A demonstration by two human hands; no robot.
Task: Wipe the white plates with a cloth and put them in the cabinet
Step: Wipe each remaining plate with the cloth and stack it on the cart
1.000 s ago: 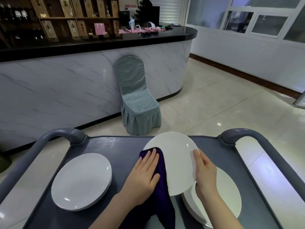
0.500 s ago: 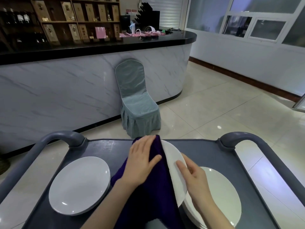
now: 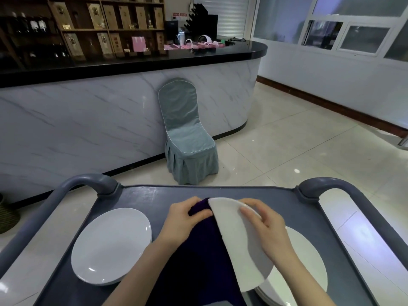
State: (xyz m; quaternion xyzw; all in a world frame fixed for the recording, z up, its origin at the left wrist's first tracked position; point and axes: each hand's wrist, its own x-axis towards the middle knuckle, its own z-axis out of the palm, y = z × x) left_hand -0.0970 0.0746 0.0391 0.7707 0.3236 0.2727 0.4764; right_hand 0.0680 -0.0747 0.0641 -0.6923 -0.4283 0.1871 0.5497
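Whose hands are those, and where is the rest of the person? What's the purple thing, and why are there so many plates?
There is no machine here, just a person at work. The camera sits on the person's head and looks forward and down, so you see only their arms and hands, as if through their eyes.

The left hand grips a dark purple cloth and presses it against a white plate to wipe it. The right hand holds that plate tilted up.

Underneath is a grey cart with rounded handles. On its left side lie the left plates, one or two, hard to tell. On its right side, below the held plate, is the right stack of plates.

Behind the cart a covered chair stands by a long counter.
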